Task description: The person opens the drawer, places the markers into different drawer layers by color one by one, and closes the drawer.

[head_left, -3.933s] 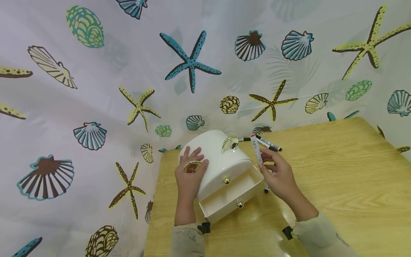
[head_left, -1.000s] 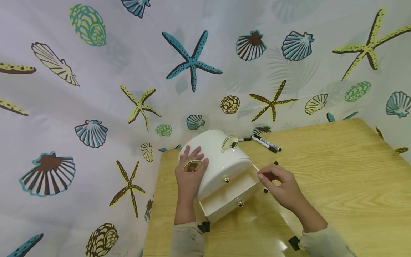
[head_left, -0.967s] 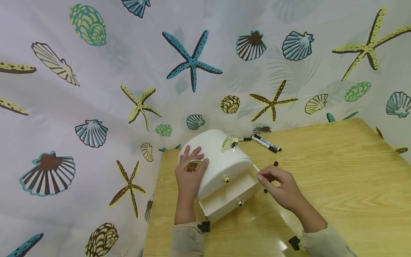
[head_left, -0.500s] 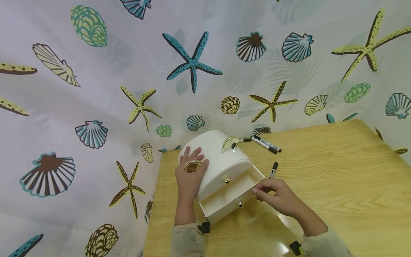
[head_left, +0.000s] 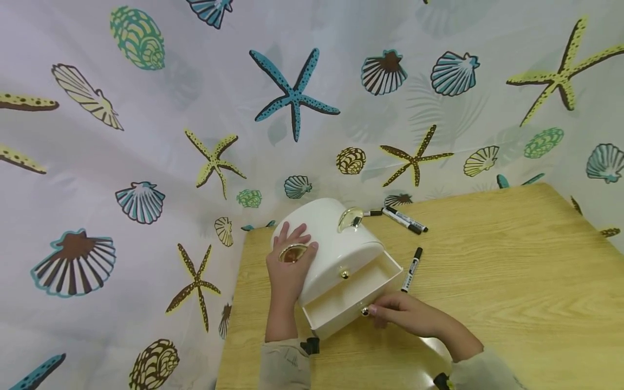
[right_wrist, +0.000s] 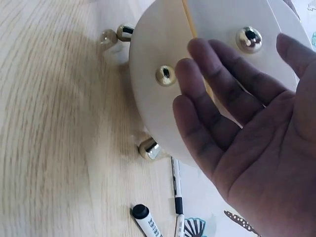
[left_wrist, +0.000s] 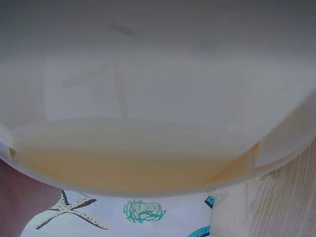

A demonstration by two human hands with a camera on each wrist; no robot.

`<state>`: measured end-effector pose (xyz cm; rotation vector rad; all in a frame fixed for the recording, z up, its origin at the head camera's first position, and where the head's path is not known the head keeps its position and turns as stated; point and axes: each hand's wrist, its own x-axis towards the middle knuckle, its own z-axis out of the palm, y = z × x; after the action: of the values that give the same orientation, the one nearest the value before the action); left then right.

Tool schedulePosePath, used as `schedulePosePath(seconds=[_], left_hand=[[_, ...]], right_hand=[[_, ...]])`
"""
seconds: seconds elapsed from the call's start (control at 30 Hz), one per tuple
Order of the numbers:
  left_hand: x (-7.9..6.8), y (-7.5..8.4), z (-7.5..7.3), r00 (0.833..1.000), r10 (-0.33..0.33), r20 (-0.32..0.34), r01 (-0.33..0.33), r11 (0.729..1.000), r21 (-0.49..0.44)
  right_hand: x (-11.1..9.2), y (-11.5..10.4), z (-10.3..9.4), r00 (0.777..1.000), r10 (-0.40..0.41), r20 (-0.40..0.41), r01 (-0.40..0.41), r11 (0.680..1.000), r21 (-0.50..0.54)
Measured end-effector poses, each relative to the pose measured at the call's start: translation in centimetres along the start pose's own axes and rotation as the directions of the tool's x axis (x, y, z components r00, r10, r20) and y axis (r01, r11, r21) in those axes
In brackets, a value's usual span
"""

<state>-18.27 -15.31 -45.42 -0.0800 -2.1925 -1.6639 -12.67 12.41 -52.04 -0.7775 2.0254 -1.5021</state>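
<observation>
A white rounded storage box (head_left: 324, 227) has gold handles and a lower drawer (head_left: 336, 298) standing pulled out. On its domed top rests my left hand (head_left: 290, 271), fingers spread beside a gold handle (head_left: 292, 253). At the drawer's front, the thumb of my right hand (head_left: 407, 317) is right by the gold knob (head_left: 364, 311). The right wrist view shows the right hand (right_wrist: 247, 123) palm-on, fingers loosely bent and the thumb apart, with nothing held. Its fingertips overlap the box front (right_wrist: 163, 103) close to the lower knob (right_wrist: 165, 75). White box surface fills most of the left wrist view.
A black-capped marker (head_left: 412, 270) lies right of the drawer on the wooden table (head_left: 512, 260). More markers (head_left: 402, 219) lie behind the box. A patterned curtain (head_left: 312, 157) hangs along the table's back edge.
Earlier my right hand held a red-ended marker beside the box; that marker is out of sight now. The right hand has moved down along the drawer's side to its front knob. The left hand stays put.
</observation>
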Motion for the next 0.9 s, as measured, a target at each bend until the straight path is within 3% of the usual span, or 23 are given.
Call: schedulePosePath(seconds=[0.3,0.9], left_hand=[[0.0,-0.2,0.1,1.000,-0.005,0.002,0.005,1.000,0.006],[0.0,-0.1,0.1,1.000,0.003,0.006,-0.003,1.000,0.003]], right_hand=[[0.7,0.0,1.4,0.996,0.080,0.028,-0.081,0.996,0.041],[1.8,0.2,1.9,0.998,0.068,0.009,-0.069,0.994,0.081]])
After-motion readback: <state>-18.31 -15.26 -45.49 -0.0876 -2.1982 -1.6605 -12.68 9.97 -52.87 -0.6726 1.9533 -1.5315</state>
